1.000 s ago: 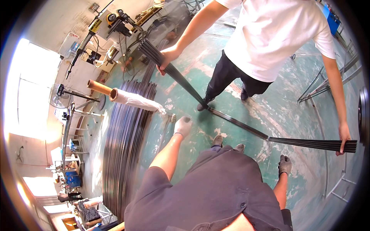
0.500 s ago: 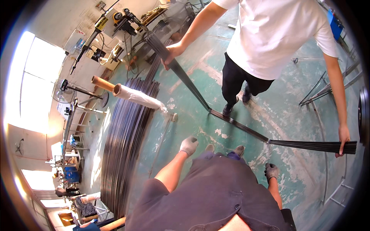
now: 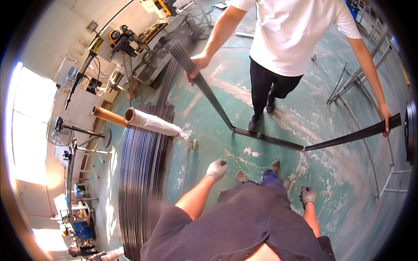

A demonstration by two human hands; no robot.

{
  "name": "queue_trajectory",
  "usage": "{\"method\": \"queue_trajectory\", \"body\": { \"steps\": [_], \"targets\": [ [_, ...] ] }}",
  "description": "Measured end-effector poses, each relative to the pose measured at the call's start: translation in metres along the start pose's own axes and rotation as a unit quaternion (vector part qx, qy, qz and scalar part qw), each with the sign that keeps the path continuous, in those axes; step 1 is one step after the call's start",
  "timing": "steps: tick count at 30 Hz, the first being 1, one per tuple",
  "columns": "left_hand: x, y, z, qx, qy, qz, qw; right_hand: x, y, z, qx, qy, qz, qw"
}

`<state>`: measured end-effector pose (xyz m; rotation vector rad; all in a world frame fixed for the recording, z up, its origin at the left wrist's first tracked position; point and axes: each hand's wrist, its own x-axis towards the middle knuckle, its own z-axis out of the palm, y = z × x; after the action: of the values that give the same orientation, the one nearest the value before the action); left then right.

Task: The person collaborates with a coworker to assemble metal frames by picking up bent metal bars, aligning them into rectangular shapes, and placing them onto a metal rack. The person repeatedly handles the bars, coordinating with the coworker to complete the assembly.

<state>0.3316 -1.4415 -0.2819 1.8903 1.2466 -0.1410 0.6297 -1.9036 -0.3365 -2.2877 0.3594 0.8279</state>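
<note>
My left hand (image 3: 217, 169), in a pale glove with dark fingertips, hangs over the floor left of my feet with its fingers curled in. No object shows in it. My right hand (image 3: 307, 195), in a grey glove, is low at my right side, its fingers closed and nothing visible in them. Ahead of me a co-worker in a white shirt grips a bundle of long black metal tubes (image 3: 267, 138), bent at two corners, with one hand near each end. Its middle stretch is low across the floor, in front of the person's shoes. Neither of my hands touches the bundle.
A large stack of dark rods (image 3: 143, 174) lies to my left. Above its far end are a white-wrapped roll (image 3: 152, 122) and a brown tube (image 3: 106, 115). A fan stand (image 3: 85, 132) is farther left; metal frames (image 3: 363, 78) stand at the right.
The co-worker has raised the bundle's right-hand arm a little, still holding both ends. My view has shifted. My gloved hands stay curled beside my body.
</note>
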Motion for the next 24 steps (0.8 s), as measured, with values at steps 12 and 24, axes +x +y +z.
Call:
{"method": "queue_trajectory", "body": {
  "steps": [12, 24],
  "targets": [
    [-0.059, -0.082, -0.002, -0.007, 0.001, -0.063, 0.998, -0.052, 0.055, 0.024, 0.012, -0.07, 0.1, 0.992],
    [-0.057, -0.084, 0.043, -0.036, 0.015, 0.0, 0.999, -0.045, -0.024, -0.019, -0.126, -0.05, -0.006, 0.991]
  ]
}}
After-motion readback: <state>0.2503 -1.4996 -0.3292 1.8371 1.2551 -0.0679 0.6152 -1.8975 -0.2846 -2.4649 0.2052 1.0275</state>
